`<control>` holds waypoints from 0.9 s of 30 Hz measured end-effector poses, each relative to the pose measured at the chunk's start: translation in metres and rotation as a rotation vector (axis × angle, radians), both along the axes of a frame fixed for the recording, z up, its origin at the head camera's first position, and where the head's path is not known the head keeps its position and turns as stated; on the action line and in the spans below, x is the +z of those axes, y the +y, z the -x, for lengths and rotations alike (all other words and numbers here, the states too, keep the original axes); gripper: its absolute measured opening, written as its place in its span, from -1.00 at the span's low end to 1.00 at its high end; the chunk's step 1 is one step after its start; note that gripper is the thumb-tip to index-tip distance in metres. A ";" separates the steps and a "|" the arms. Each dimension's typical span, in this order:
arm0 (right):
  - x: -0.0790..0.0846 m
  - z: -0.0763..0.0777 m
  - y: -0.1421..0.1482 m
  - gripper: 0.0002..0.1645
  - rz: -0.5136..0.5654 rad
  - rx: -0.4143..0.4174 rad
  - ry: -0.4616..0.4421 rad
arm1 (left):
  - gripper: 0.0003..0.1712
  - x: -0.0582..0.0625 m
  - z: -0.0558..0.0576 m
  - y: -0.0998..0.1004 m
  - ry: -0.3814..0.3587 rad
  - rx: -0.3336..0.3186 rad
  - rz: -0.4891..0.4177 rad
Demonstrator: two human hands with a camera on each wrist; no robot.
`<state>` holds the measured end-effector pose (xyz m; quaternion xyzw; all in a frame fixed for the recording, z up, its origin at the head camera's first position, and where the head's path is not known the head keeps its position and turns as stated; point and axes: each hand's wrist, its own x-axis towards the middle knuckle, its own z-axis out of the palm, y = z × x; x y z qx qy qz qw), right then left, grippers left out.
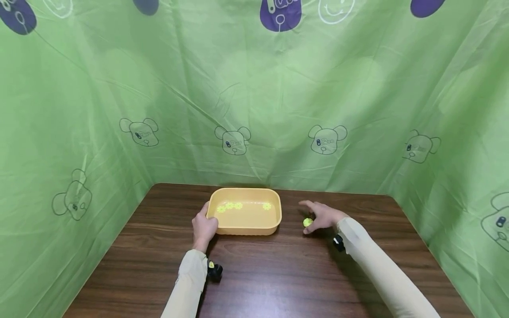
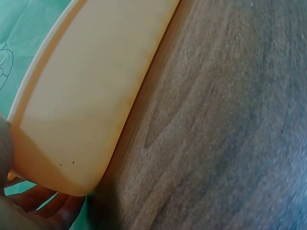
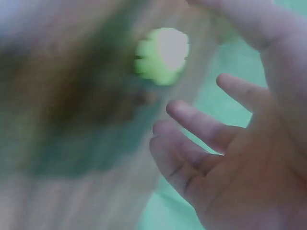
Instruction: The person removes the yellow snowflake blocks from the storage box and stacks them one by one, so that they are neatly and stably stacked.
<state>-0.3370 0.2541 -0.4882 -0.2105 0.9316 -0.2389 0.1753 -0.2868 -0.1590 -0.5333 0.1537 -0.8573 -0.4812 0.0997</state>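
A yellow plastic basin with rounded corners sits on the table's far side. Several small yellow-green flower-shaped pieces lie inside it. My left hand grips the basin's left end, thumb over the rim; in the left wrist view its fingers curl behind the basin's wall. Right of the basin, my right hand has its fingers and thumb spread. One more yellow-green flower-shaped piece appears by the gap between thumb and fingers. Whether it touches the table or the hand, I cannot tell.
A dark wood-grain table lies underneath. Green cloth printed with bear heads hangs behind the table and along both sides. Each wrist carries a small black camera.
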 end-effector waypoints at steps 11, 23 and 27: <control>0.042 0.028 -0.087 -0.33 0.310 -0.151 0.292 | -0.20 0.003 0.002 -0.001 0.007 -0.006 0.033; 0.003 0.029 -0.196 -0.76 0.230 -0.370 0.145 | -0.19 0.000 -0.004 0.012 0.012 -0.005 0.006; -0.014 0.031 -0.210 -0.60 0.176 -0.450 0.095 | -0.19 -0.001 -0.005 0.016 0.034 -0.001 0.005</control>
